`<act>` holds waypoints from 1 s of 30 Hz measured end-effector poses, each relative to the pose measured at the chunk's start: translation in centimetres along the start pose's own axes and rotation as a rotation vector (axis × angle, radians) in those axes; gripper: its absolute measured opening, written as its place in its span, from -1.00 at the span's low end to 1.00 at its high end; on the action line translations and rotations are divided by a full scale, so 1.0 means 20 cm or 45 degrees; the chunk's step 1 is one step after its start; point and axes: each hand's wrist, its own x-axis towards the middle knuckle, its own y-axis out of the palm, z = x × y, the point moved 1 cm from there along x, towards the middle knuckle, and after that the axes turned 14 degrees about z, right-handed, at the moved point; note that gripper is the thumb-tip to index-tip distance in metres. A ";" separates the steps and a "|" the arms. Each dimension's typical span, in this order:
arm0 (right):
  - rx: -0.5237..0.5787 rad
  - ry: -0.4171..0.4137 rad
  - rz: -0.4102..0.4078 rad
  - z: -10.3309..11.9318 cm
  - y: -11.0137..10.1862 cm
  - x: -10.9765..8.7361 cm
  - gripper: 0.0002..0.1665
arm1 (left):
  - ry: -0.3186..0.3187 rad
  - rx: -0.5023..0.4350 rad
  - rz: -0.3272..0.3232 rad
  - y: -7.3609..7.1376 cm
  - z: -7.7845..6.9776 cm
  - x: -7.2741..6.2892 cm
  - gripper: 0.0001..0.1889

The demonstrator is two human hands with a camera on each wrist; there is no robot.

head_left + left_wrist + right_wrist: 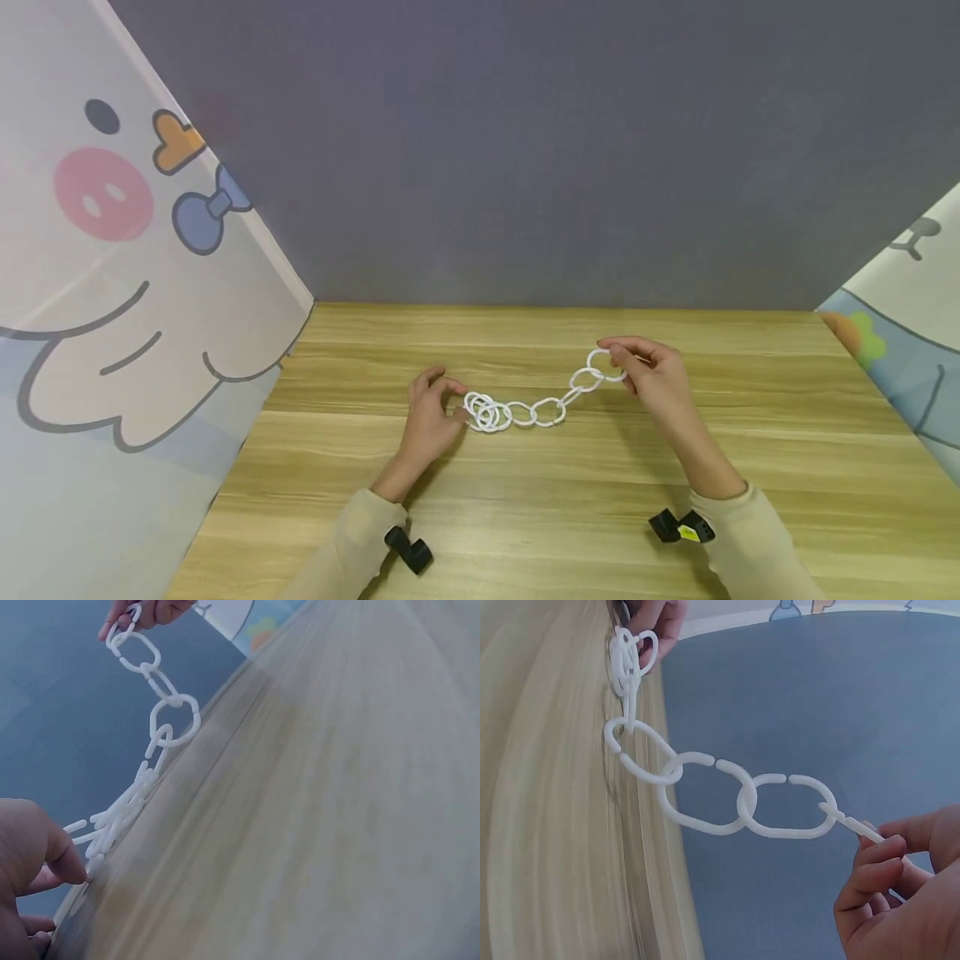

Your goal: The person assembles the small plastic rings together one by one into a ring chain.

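A chain of white plastic links (549, 412) runs between the two hands, each oval link having a small split. My right hand (651, 371) pinches the end link between thumb and fingers, holding that part of the chain above the table. From there the links (709, 793) sag down to the left. At the other end, several links lie bunched in a small pile (487, 414) on the wood. The thumb and index finger of my left hand (431, 415) hold the edge of this pile; in the left wrist view the hand (30, 862) partly hides the links there.
The wooden table (525, 517) carries the pile. Behind it rises a grey panel (555, 167). Cartoon-printed walls stand at the left (150, 333) and right (915, 333). Black devices (408, 550) sit at both sleeve cuffs.
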 end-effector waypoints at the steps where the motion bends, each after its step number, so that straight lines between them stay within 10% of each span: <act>1: -0.001 0.000 -0.002 0.00 0.00 0.00 -0.67 | 0.004 -0.006 -0.004 0.00 0.00 0.00 -0.72; 14: 0.006 -0.005 0.010 0.01 0.00 0.00 -0.66 | 0.061 0.018 -0.012 -0.03 -0.03 0.01 -0.83; 30: -0.008 -0.030 -0.008 0.02 -0.05 -0.01 -0.74 | -0.075 -0.395 -0.123 -0.19 -0.03 0.06 -0.81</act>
